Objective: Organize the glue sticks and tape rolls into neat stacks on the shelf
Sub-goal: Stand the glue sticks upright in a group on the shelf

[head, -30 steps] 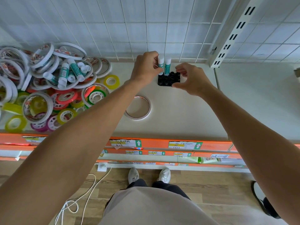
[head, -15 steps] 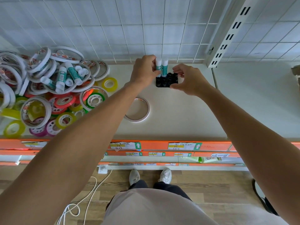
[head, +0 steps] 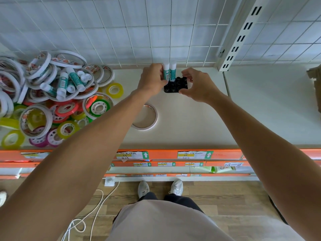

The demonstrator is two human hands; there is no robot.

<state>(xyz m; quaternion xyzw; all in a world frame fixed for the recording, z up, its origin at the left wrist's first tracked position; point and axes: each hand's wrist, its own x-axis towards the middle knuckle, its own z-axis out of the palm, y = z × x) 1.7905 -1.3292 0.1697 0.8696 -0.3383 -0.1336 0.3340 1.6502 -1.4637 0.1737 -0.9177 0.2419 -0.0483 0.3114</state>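
Two white-and-teal glue sticks point(head: 169, 71) stand upright at the back of a black holder tray point(head: 175, 86) with round sockets, near the shelf's rear grid. My left hand point(head: 152, 79) grips the left glue stick. My right hand point(head: 196, 86) pinches the tray's right edge. At the left lies a heap of tape rolls point(head: 52, 105) in white, yellow, red, green and pink, with several loose glue sticks point(head: 69, 82) on top. One white tape roll point(head: 145, 117) lies flat alone, partly under my left forearm.
The cream shelf point(head: 191, 122) has an orange front rail with price labels point(head: 194, 154). A white wire grid point(head: 139, 32) backs it, and a slotted upright post point(head: 238, 35) divides it from the right bay. A brown cardboard object point(head: 315, 84) sits at far right. White cable point(head: 93, 206) lies on the floor.
Both hands stay at the tray with the two glue sticks; the view has shifted slightly, and little else differs.
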